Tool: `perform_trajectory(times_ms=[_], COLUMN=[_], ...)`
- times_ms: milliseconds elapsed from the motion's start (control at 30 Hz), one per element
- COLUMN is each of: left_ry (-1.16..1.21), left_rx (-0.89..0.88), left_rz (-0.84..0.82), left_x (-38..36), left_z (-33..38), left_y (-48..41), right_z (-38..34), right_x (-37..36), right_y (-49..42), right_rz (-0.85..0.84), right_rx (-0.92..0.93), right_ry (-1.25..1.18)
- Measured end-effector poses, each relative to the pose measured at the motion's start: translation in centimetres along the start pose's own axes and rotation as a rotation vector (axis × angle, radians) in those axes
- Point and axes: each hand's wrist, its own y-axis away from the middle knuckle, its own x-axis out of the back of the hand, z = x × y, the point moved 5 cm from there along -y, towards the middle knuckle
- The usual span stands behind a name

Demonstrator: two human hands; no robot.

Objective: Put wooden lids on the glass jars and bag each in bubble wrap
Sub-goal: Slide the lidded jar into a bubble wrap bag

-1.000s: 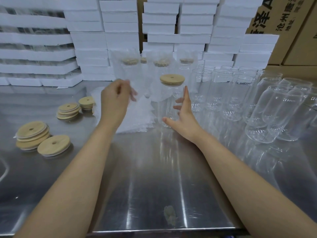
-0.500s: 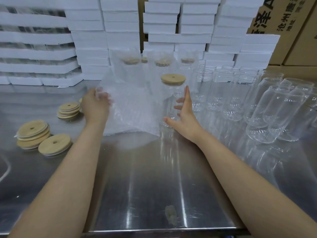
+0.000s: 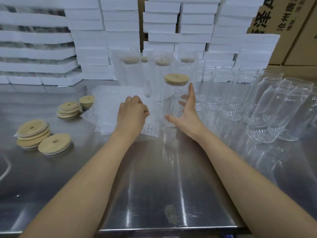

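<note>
Glass jar (image 3: 173, 103), fitted with a wooden lid (image 3: 176, 79), stands upright at mid-table on the steel table (image 3: 154, 177), just right of the bubble wrap bags (image 3: 109, 107).

1. Right hand (image 3: 187, 110): we find it spread, fingers straight and pointing up, thumb stretched out low across the front of the jar. The palm lies against the jar's right side; no finger curls round the glass.
2. Left hand (image 3: 133, 114): we find it knuckles-up on the pile of bubble wrap bags, fingers curled, thumb and forefinger pinched together on the top layer at the pile's right edge.
3. Bubble wrap bags: these lie flat in a loose pile, reaching from the left hand back toward the rear of the table.
4. Bagged jars (image 3: 130, 69): several lidded jars already in wrap stand upright behind the pile.
5. Empty jars (image 3: 223, 93): we see rows of unlidded jars standing to the right of the right hand; further right, the tilted jars (image 3: 274, 110) lie leaning on one another.
6. Loose lids (image 3: 32, 133): these sit in low stacks on the left of the table, well apart from the jar.
7. Foam boxes (image 3: 120, 31) are stacked along the back, with cardboard cartons (image 3: 283, 23) at the right rear.
</note>
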Motion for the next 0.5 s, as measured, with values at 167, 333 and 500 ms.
perform_trajectory(times_ms=[167,333,500], left_ry=[0.194,0.107,0.241], left_rx=[-0.015,0.027,0.086], left_rz=[-0.067,-0.212,-0.070], left_x=[-0.1,-1.9,-0.7], left_z=[-0.3,0.2,-0.1], left_y=[-0.1,0.5,0.5], right_z=[-3.9,-4.2,-2.7], right_x=[1.4,1.9,3.6], right_y=[-0.3,0.3,0.6], right_rz=[0.131,0.222,0.470], right_rx=[0.236,0.247,0.107], right_ry=[0.054,0.089,-0.064])
